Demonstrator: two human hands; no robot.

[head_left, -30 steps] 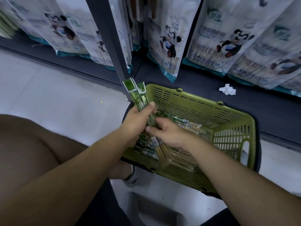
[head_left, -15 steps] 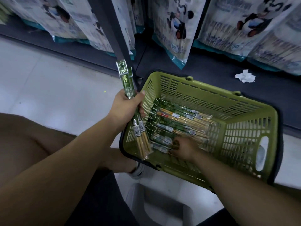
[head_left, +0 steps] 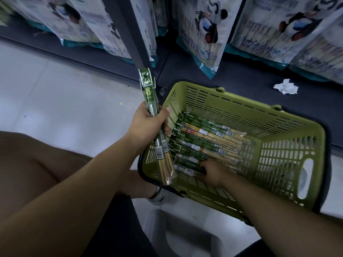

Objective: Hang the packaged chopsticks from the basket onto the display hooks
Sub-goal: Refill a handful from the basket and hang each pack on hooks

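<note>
Head view: a green slatted basket [head_left: 241, 106] sits on the pale floor [head_left: 65, 99] against the dark shelf base [head_left: 232, 76], below hanging panda-print bags [head_left: 204, 25]. Green-headed clear chopstick packs [head_left: 209, 140] lie flat across its bottom. The left hand [head_left: 146, 127] curls its fingers round an upright bundle of packs [head_left: 148, 89] beside the basket's left rim. The right hand [head_left: 213, 172] touches packs at the near left corner; whether its fingers pinch one cannot be told.

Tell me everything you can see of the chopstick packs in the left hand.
The chopstick packs are several slim clear sleeves with green headers, barcode labels and pale wooden sticks showing at the bottom. The left hand grips them mid-length, headers up, tilted, overlapping the green basket in view; contact there unclear.
</note>
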